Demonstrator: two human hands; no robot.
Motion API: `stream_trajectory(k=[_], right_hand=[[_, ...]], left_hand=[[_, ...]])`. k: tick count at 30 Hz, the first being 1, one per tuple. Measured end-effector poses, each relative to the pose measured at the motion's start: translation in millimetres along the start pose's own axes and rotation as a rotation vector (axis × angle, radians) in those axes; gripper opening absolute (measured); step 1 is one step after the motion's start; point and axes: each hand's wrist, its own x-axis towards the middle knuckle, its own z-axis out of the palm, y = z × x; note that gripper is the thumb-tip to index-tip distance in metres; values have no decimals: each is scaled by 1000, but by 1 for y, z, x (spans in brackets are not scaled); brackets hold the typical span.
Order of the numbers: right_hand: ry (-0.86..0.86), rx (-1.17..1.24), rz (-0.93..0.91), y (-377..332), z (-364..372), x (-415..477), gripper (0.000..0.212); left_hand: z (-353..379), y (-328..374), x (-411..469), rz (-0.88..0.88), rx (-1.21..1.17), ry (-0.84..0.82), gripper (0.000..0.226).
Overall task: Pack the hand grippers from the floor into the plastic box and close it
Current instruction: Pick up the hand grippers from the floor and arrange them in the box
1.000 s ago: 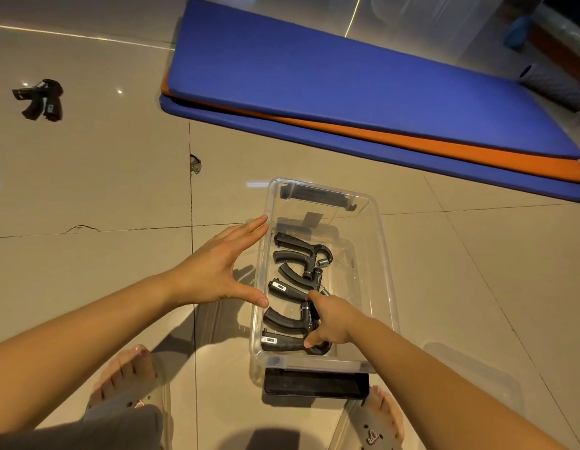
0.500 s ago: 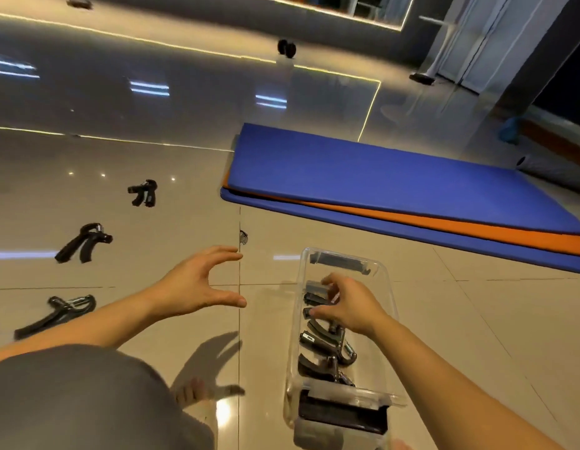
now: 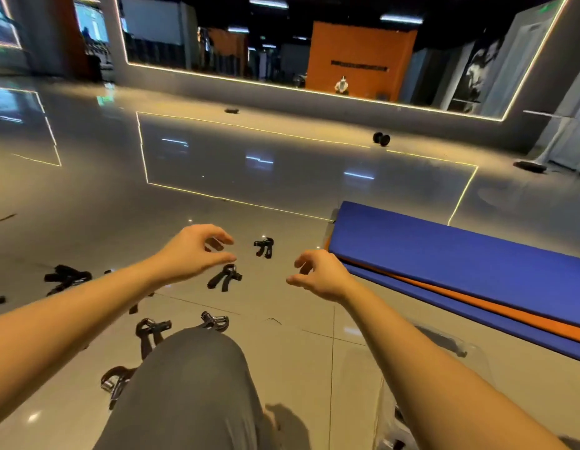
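Several black hand grippers lie scattered on the glossy floor. One hand gripper (image 3: 224,278) sits just below my left hand (image 3: 192,251), whose curled fingers are apart and hold nothing. Another hand gripper (image 3: 264,247) lies between my two hands, a little farther off. My right hand (image 3: 321,275) hovers empty with loosely bent fingers. More hand grippers rest near my knee (image 3: 150,329) (image 3: 215,320) and at the far left (image 3: 66,277). The clear plastic box (image 3: 470,355) is at the lower right, mostly hidden under my right forearm.
Blue and orange stacked mats (image 3: 460,258) lie on the right, next to the box. My grey-clad knee (image 3: 188,384) fills the lower middle. A dumbbell (image 3: 381,139) stands far off by the mirrored wall.
My view has lifted from the box toward the scattered hand grippers. My right hand left the box and now hangs empty in the air. My left hand reached forward over a gripper.
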Motion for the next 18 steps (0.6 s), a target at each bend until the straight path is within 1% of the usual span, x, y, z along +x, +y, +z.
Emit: stream_trajectory(k=[4,8,11,14,16,18], right_hand=[[-26,44,-41,-43,19,28,45],[-64,63,-34,-59,41,58,46],[-101,87,-24,-53,60,88,45],[-149,83,-5,-37,86,123,37],[-181,61,12,-23,107,151,31],[-204,38,36,-8,131,182,32]], left_hand=[[-30,-15,-11,-56,96,-12,40],[-43,-34,-18,-120,114,-24,43],[-49,-48,-8,-165,151,-70,45],[-41,-67,16,-223,210,-159,50],[-22,-89,32,-263,239,-212,51],[8,-119,42,-316,236,-243,53]])
